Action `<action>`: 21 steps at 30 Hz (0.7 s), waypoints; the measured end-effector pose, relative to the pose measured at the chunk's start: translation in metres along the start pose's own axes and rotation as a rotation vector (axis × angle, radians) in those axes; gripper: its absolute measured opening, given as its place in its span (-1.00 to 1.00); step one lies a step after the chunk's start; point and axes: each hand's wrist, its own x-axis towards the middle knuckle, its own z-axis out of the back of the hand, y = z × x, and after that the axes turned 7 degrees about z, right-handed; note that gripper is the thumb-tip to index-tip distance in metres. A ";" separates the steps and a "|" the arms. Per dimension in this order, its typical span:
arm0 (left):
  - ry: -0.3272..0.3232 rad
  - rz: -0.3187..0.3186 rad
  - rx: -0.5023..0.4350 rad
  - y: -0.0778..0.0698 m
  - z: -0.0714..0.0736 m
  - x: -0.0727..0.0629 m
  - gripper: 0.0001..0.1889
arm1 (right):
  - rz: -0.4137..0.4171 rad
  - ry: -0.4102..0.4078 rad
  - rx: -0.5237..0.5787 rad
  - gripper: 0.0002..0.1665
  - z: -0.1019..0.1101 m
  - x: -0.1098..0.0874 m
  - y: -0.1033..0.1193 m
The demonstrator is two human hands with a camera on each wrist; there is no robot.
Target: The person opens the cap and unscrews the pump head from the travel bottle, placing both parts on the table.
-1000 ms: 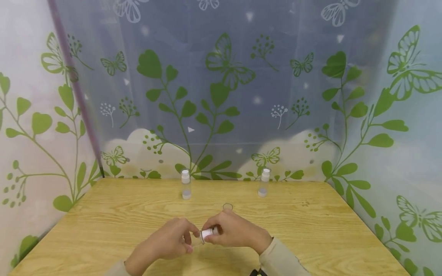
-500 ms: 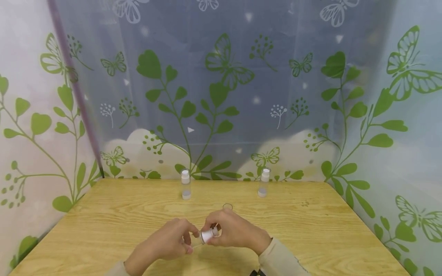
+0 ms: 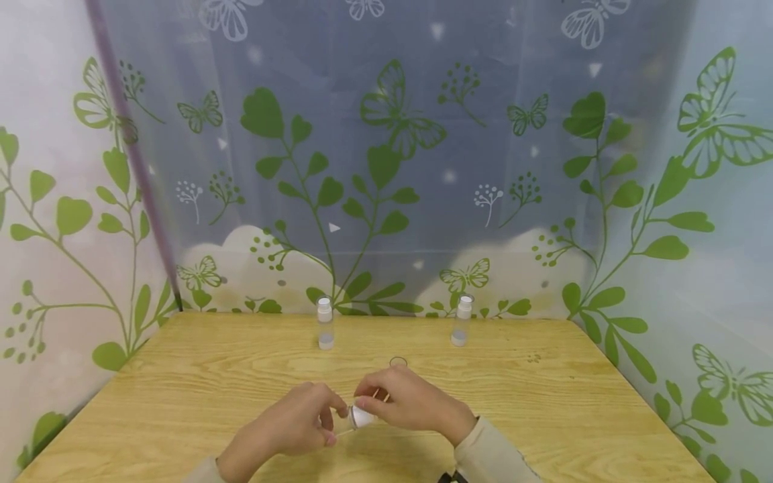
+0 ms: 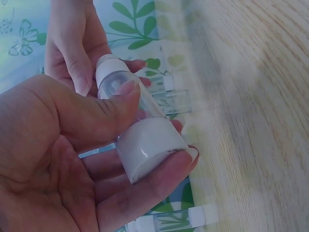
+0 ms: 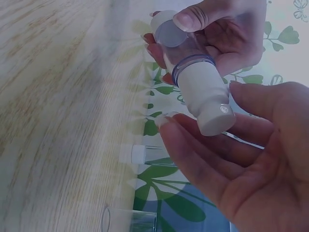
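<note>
A small clear pump bottle point(image 5: 186, 50) with a white base point(image 4: 149, 145), a white collar and a white pump head point(image 5: 216, 120) is held above the table. My left hand point(image 3: 302, 416) grips it by the clear body and base, thumb on the near side and fingers behind, so that the bottle tilts with its head toward the right hand. Around the white top end, my right hand point(image 3: 404, 401) has its fingers loosely spread. Its thumb tip lies right at the collar, while the fingertips stand apart from the pump head in the right wrist view.
Two similar bottles stand upright at the table's back, one on the left point(image 3: 325, 325) and one on the right point(image 3: 461, 322). A clear cylindrical cap point(image 5: 137, 220) sits just beyond my right hand. The wooden table point(image 3: 211, 376) ends against a patterned curtain point(image 3: 423, 201).
My right hand has loosened from the bottle's white top and its fingers have shifted around it. The bottle has turned slightly; my left hand keeps its grip in nearly the same place.
</note>
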 end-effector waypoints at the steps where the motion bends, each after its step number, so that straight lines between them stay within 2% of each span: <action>1: 0.001 0.001 0.000 0.000 0.000 0.000 -0.66 | 0.003 0.008 0.004 -0.70 0.000 0.000 0.000; 6: 0.000 -0.003 0.005 0.001 0.000 0.001 -0.67 | 0.010 0.051 0.065 -0.70 -0.001 0.000 0.001; 11: -0.001 -0.007 0.011 0.002 0.000 0.001 -0.67 | 0.027 0.053 0.053 -0.74 -0.002 0.000 0.001; 15: 0.002 -0.007 0.009 0.002 0.000 0.001 -0.67 | 0.063 0.031 0.014 -0.78 -0.003 0.000 0.001; 21: 0.003 0.008 -0.019 0.002 0.002 0.001 -0.66 | 0.077 -0.032 0.033 -0.83 -0.004 0.000 0.001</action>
